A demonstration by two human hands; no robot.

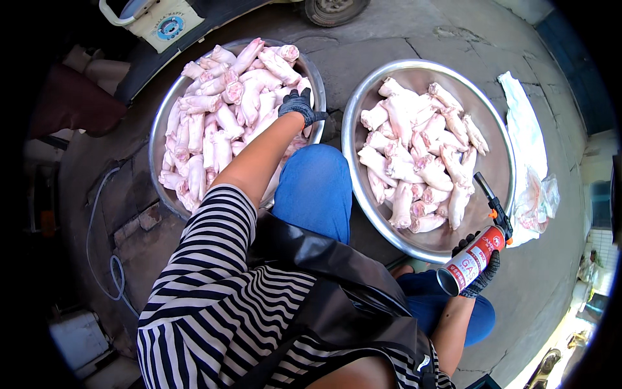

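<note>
My left hand, in a dark knit glove, is over the right side of the left metal basin, touching or just above the heaped pig's trotters. Its thumb sticks out toward the rim and no trotter shows in its grasp; the palm side is hidden. In my right hand, gloved too, is a gas torch with a red and white canister. Its black nozzle tilts up and left over the lower right rim of the second metal basin. Pale trotters are piled there as well; no flame shows.
White plastic sheeting and a crumpled clear bag lie right of the second basin. A vehicle's wheel and a white, dark-trimmed vehicle body stand at the back. A grey hose curls on the left floor.
</note>
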